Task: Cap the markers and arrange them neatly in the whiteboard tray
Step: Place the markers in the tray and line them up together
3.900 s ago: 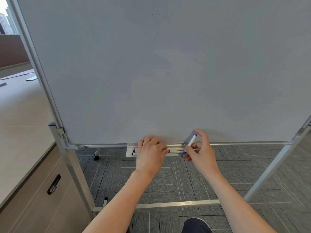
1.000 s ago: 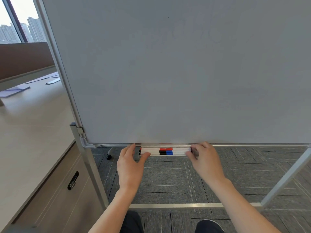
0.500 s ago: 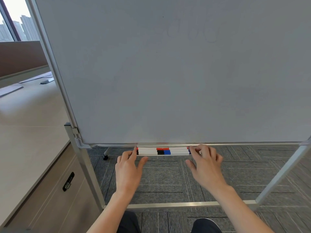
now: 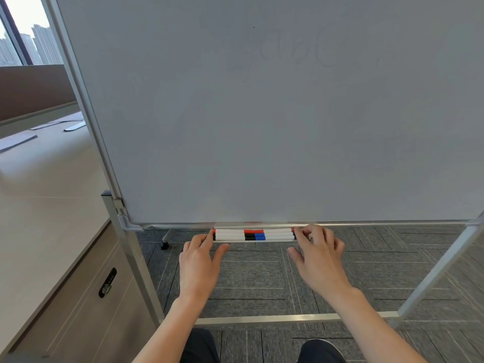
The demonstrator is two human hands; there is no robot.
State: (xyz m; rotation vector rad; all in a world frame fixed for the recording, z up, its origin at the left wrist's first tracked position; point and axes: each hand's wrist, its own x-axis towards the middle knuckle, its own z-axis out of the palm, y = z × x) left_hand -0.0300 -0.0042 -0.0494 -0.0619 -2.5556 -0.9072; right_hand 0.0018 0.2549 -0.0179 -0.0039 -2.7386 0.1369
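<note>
Several white markers [image 4: 230, 235] lie capped in neat rows end to end in the whiteboard tray [image 4: 254, 241], with red, black and blue caps [image 4: 254, 235] meeting in the middle. My left hand [image 4: 200, 260] rests at the left end of the rows, fingertips touching the marker ends. At the right end my right hand [image 4: 318, 258] has its fingers spread and fingertips against the markers, hiding their ends. Neither hand grips a marker.
The whiteboard [image 4: 262, 113] fills the view, on a metal stand with a left post [image 4: 125, 255], a right leg [image 4: 432, 273] and a floor crossbar [image 4: 267, 318]. A beige cabinet [image 4: 52, 258] with a drawer handle stands close on the left. Grey carpet lies below.
A few seconds ago my right hand held a blue marker; it now lies in the tray. Over the last second both hands eased back slightly from the marker ends, fingers spreading.
</note>
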